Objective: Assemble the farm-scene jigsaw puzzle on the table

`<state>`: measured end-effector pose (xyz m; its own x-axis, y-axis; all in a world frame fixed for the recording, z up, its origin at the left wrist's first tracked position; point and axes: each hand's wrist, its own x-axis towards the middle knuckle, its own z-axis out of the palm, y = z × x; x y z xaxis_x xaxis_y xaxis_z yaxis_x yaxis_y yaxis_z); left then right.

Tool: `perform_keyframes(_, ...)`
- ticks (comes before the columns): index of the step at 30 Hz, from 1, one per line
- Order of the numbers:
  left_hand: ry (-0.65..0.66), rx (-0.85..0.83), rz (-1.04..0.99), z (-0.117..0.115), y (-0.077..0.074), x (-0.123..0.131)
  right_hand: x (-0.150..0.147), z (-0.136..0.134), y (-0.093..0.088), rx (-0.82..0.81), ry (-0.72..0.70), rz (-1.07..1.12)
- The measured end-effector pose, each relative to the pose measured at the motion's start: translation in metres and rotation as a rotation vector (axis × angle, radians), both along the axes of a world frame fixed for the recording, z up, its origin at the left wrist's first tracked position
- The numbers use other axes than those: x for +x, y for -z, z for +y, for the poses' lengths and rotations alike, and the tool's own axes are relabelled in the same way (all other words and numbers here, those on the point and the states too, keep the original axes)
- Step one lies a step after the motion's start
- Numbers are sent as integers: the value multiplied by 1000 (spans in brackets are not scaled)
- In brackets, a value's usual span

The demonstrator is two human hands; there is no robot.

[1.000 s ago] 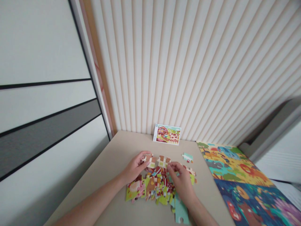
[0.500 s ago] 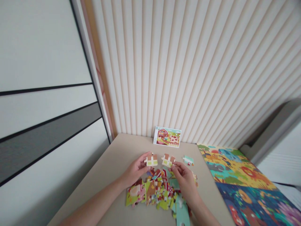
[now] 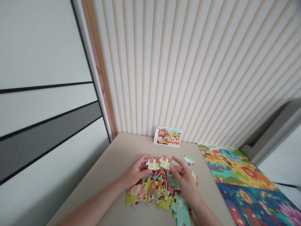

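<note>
Between the fingers and thumb of my left hand (image 3: 138, 172) is a brown, cream and green jigsaw puzzle piece (image 3: 153, 163) with a fence pattern. My right hand (image 3: 183, 175) pinches a second fence-patterned puzzle piece (image 3: 165, 162), tilted a little. The two pieces are side by side at their facing edges; whether they interlock I cannot tell. Below both hands lies a heap of loose puzzle pieces (image 3: 162, 191), partly hidden by my right hand. A pink and green piece (image 3: 136, 194) lies at the heap's left side, a long pale teal piece (image 3: 182, 213) at its lower right.
A picture card (image 3: 167, 137) of a farm leans against the ribbed wall (image 3: 150, 78). One teal-and-white puzzle piece (image 3: 188, 160) lies apart on the table (image 3: 117, 153). Colourful animal puzzles (image 3: 235, 169) cover the right side, near a grey-and-white object (image 3: 279, 138).
My hands have brought the two fence pieces together, the right one moving left and the left one slightly right. Both are slightly lower. The heap looks the same.
</note>
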<state>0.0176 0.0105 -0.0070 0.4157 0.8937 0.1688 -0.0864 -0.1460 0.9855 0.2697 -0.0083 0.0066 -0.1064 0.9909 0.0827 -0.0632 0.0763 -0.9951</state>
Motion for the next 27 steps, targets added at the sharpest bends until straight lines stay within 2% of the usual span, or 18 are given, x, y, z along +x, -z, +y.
perform_keyframes(12, 54, 20, 49, -3, -1, 1, -8, -5, 4, -50, -91, 86)
perform_keyframes(21, 95, -7, 46, -3, -1, -1, -9, -5, -11, -82, -116, 175)
perform_keyframes(27, 114, 22, 74, -7, -3, 0, -11, -7, 3, -46, -131, 21)
